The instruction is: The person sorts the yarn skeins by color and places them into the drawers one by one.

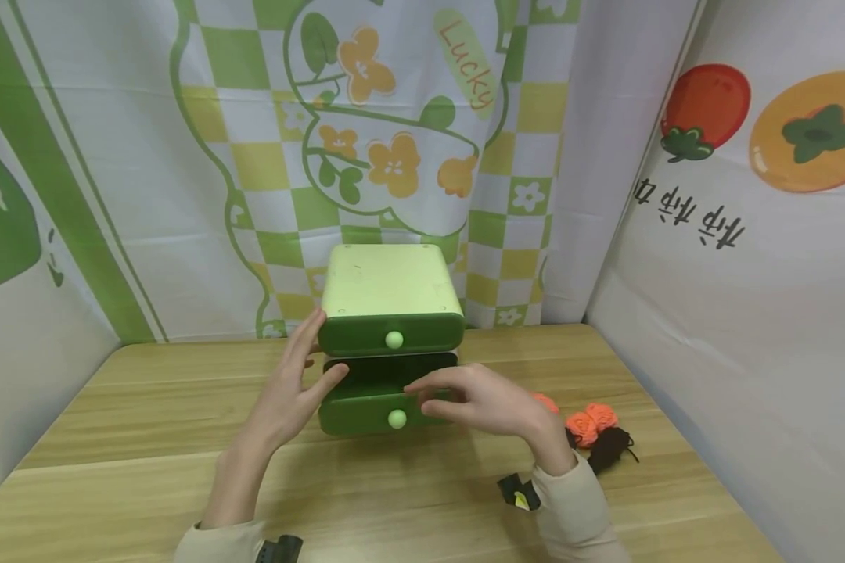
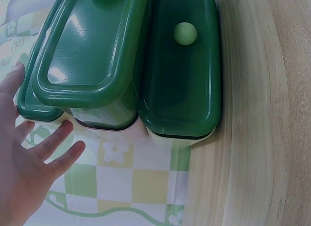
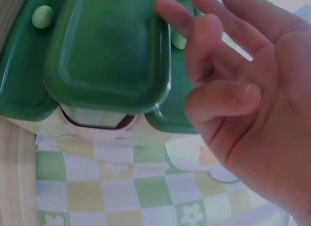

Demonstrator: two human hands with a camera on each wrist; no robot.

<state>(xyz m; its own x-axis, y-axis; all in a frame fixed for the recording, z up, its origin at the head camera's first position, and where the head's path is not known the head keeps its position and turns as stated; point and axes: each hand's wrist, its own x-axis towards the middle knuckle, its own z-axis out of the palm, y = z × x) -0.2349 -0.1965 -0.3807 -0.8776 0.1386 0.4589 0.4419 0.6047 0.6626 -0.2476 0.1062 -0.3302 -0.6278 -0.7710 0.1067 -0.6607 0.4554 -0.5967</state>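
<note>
A small drawer cabinet [image 1: 390, 281] with a pale green top and dark green fronts stands at the back of the table. Its middle drawer [image 1: 362, 414] is pulled out, while the top drawer [image 1: 359, 336] and bottom drawer [image 2: 182, 85] are closed. My left hand [image 1: 282, 399] is at the cabinet's left side, fingers spread and fingertips right at its edge. At the pulled-out drawer's right, my right hand [image 1: 493, 403] has loosely bent fingers. Its index fingertip overlaps the rim of the drawer front, and the thumb lies apart from the other fingers.
To the right on the wooden table [image 1: 113, 438] lie orange yarn [image 1: 591, 422] and dark yarn [image 1: 611, 448], partly behind the right forearm. A patterned curtain [image 1: 267, 156] hangs directly behind the cabinet. White printed sheets [image 1: 711, 313] border the table's sides.
</note>
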